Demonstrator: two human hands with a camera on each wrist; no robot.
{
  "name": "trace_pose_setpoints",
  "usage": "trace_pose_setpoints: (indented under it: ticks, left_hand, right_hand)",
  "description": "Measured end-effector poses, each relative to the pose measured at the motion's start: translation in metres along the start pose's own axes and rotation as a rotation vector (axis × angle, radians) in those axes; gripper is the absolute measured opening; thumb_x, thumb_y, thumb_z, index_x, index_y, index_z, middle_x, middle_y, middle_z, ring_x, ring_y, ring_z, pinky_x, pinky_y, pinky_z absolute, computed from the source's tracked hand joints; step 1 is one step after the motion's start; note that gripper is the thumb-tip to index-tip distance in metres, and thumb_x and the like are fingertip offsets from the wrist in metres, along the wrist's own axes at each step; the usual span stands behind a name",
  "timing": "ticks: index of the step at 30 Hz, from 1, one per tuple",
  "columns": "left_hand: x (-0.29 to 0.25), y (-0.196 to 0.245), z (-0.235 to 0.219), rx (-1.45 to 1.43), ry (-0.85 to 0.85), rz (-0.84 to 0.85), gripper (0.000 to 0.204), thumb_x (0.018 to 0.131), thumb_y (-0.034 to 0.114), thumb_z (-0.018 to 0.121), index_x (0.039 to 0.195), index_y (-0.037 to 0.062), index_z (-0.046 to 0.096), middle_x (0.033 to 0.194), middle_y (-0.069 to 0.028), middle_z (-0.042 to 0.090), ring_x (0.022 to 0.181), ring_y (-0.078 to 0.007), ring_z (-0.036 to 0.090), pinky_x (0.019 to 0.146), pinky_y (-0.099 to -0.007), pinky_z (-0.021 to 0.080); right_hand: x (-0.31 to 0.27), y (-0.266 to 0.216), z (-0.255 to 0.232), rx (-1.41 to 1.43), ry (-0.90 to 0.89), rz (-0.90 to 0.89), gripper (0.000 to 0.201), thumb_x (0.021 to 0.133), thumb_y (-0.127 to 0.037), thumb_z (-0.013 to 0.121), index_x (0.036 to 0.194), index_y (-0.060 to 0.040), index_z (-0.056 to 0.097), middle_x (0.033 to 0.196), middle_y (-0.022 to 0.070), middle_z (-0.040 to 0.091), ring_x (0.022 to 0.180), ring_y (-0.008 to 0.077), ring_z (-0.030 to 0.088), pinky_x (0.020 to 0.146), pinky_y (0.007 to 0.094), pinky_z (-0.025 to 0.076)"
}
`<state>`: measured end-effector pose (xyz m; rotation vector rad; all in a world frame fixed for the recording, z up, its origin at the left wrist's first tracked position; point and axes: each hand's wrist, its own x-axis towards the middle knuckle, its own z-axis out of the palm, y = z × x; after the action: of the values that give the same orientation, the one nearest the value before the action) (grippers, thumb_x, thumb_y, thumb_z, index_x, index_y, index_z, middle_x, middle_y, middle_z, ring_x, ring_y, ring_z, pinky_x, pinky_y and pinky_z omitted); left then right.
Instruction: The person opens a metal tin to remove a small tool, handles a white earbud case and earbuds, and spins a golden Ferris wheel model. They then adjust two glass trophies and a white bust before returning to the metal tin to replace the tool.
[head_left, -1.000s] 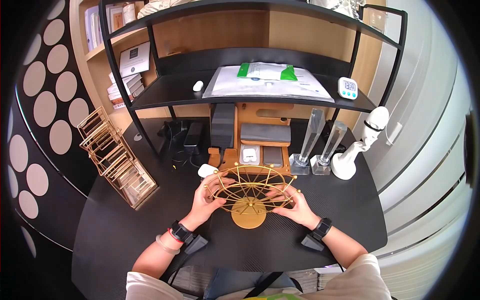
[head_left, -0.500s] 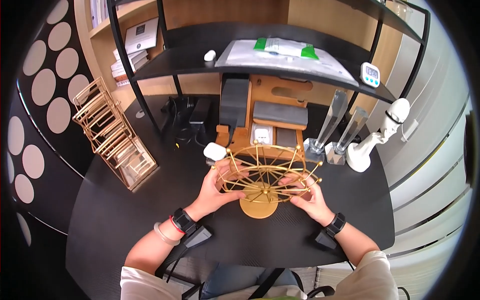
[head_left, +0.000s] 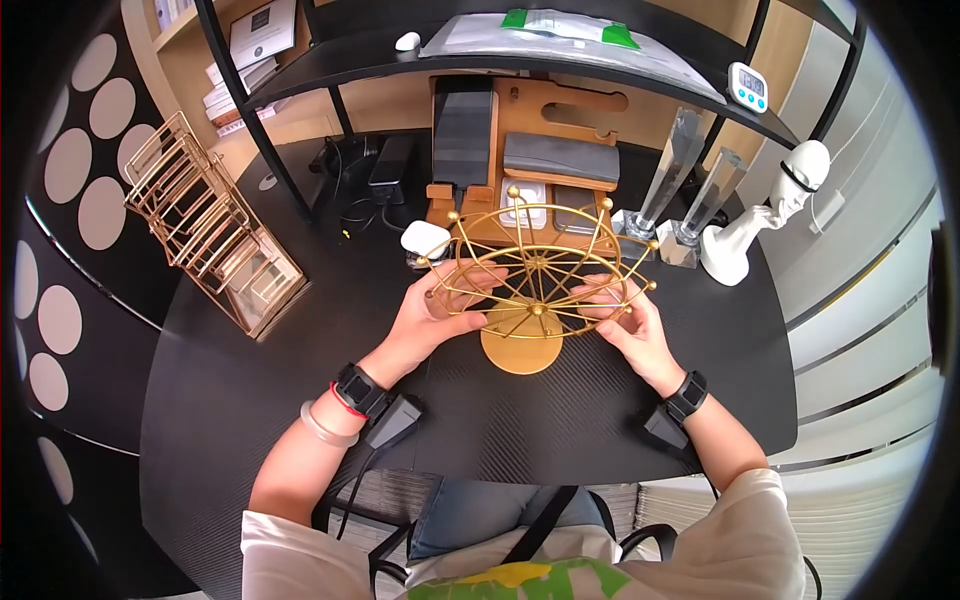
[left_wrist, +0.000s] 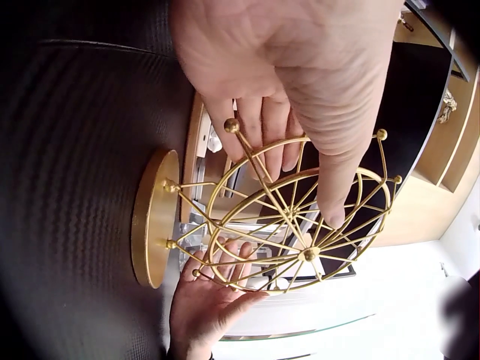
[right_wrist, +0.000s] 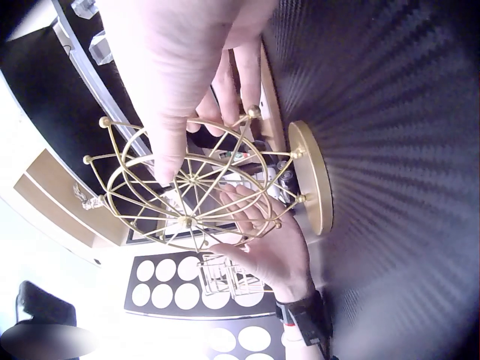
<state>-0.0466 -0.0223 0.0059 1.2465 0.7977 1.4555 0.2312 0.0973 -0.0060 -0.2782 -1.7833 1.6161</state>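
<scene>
A gold wire Ferris wheel model [head_left: 537, 309] stands upright on its round base [head_left: 521, 352] on the black desk. My left hand [head_left: 425, 315] holds the wheel's left side, thumb at the front ring and fingers behind the spokes. On the opposite side my right hand [head_left: 640, 330] holds it likewise, its thumb in front and its fingers reaching behind the rim. The left wrist view shows the left thumb [left_wrist: 335, 195] lying across the wheel near the hub. In the right wrist view the right thumb [right_wrist: 168, 154] overlaps the upper spokes.
Behind the wheel stands a wooden organizer [head_left: 465, 208] with a phone and a dark case. Crystal trophies [head_left: 672, 170] and a white head figurine [head_left: 745, 235] are at right. A rose-gold wire rack [head_left: 215, 230] stands at left. A black shelf [head_left: 350, 65] crosses the back.
The head view has tilted downward, so the desk and shelf appear higher in it. Both hands stay at the two sides of the Ferris wheel model, with little movement.
</scene>
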Motion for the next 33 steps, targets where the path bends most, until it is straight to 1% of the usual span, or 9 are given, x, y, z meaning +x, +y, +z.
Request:
trace_pose_setpoints:
  ticks: [5, 7, 11, 14, 20, 26, 31, 32, 33]
  left_hand:
    - [0.0, -0.001, 0.003, -0.032, 0.009, 0.024, 0.064, 0.083, 0.0, 0.073, 0.139, 0.0012, 0.041, 0.134, -0.017, 0.055, 0.131, -0.0275, 0.049, 0.113, -0.0407, 0.037]
    - [-0.002, -0.003, 0.0, -0.038, 0.006, 0.008, 0.065, 0.083, 0.001, 0.073, 0.139, 0.0025, 0.041, 0.133, -0.0163, 0.056, 0.129, -0.0267, 0.05, 0.112, -0.0405, 0.038]
    - [-0.001, -0.003, -0.002, 0.021, 0.003, 0.003, 0.065, 0.083, 0.002, 0.073, 0.14, 0.0052, 0.041, 0.131, -0.0151, 0.058, 0.124, -0.0246, 0.054, 0.109, -0.0398, 0.041]
    - [-0.001, -0.005, 0.0, 0.053, 0.015, -0.013, 0.066, 0.081, 0.0, 0.075, 0.138, 0.0051, 0.042, 0.129, -0.0127, 0.058, 0.123, -0.0239, 0.055, 0.106, -0.0385, 0.044]
    - [0.0, -0.006, 0.001, 0.314, -0.087, -0.129, 0.063, 0.079, -0.003, 0.075, 0.135, 0.0006, 0.046, 0.135, -0.0102, 0.052, 0.127, -0.0212, 0.051, 0.106, -0.0383, 0.047]
    - [0.001, 0.002, 0.001, 0.253, -0.062, -0.169, 0.054, 0.079, 0.004, 0.08, 0.126, 0.0022, 0.054, 0.129, -0.0085, 0.059, 0.119, -0.0177, 0.057, 0.103, -0.035, 0.048]
    - [-0.001, -0.001, -0.005, 0.237, -0.069, -0.203, 0.045, 0.081, 0.003, 0.077, 0.121, -0.0023, 0.057, 0.119, -0.0084, 0.066, 0.106, -0.0147, 0.064, 0.096, -0.0297, 0.052]
    - [-0.001, -0.003, -0.009, 0.325, -0.043, -0.211, 0.043, 0.082, 0.004, 0.077, 0.121, -0.0019, 0.057, 0.116, -0.0082, 0.067, 0.102, -0.0134, 0.064, 0.091, -0.0277, 0.053]
    - [-0.001, -0.007, -0.013, 0.414, -0.016, -0.218, 0.042, 0.083, 0.005, 0.076, 0.121, -0.0015, 0.058, 0.113, -0.008, 0.067, 0.098, -0.0121, 0.065, 0.087, -0.0256, 0.054]
  right_hand:
    - [0.0, -0.001, 0.001, 0.014, -0.008, -0.009, 0.054, 0.09, -0.008, 0.069, 0.138, -0.0031, 0.045, 0.131, 0.0149, 0.057, 0.123, 0.0254, 0.056, 0.105, 0.042, 0.045]
    - [0.0, -0.002, 0.002, -0.042, -0.006, 0.017, 0.065, 0.091, -0.032, 0.071, 0.14, -0.0011, 0.041, 0.134, 0.0179, 0.055, 0.123, 0.0252, 0.055, 0.106, 0.04, 0.043]
    - [0.001, -0.004, 0.0, -0.043, 0.004, 0.068, 0.066, 0.091, -0.034, 0.069, 0.141, -0.0008, 0.041, 0.134, 0.0178, 0.055, 0.124, 0.0247, 0.055, 0.106, 0.0398, 0.042]
    - [0.003, -0.005, 0.002, 0.047, 0.001, 0.053, 0.054, 0.088, -0.007, 0.071, 0.136, -0.0016, 0.047, 0.132, 0.0139, 0.056, 0.122, 0.0236, 0.056, 0.106, 0.04, 0.045]
    - [0.004, -0.001, 0.004, -0.197, -0.077, 0.084, 0.051, 0.083, -0.004, 0.076, 0.129, -0.0007, 0.054, 0.131, 0.0118, 0.058, 0.119, 0.0214, 0.058, 0.104, 0.0371, 0.048]
    - [0.003, -0.001, 0.007, -0.207, -0.035, 0.094, 0.038, 0.084, -0.003, 0.075, 0.119, 0.0023, 0.062, 0.122, 0.011, 0.064, 0.11, 0.0186, 0.064, 0.097, 0.0339, 0.053]
    - [0.001, 0.004, -0.002, -0.456, -0.017, 0.046, 0.03, 0.079, -0.01, 0.08, 0.105, 0.0009, 0.07, 0.108, 0.0094, 0.071, 0.084, 0.0124, 0.069, 0.077, 0.0267, 0.056]
    - [0.001, 0.003, 0.002, -0.44, 0.044, 0.065, 0.027, 0.077, -0.014, 0.082, 0.098, 0.0001, 0.072, 0.103, 0.0067, 0.073, 0.068, 0.0065, 0.063, 0.065, 0.0227, 0.052]
    - [0.0, 0.002, 0.002, -0.438, 0.045, 0.067, 0.027, 0.077, -0.014, 0.082, 0.098, 0.0001, 0.072, 0.103, 0.0067, 0.073, 0.068, 0.0065, 0.063, 0.065, 0.0227, 0.052]
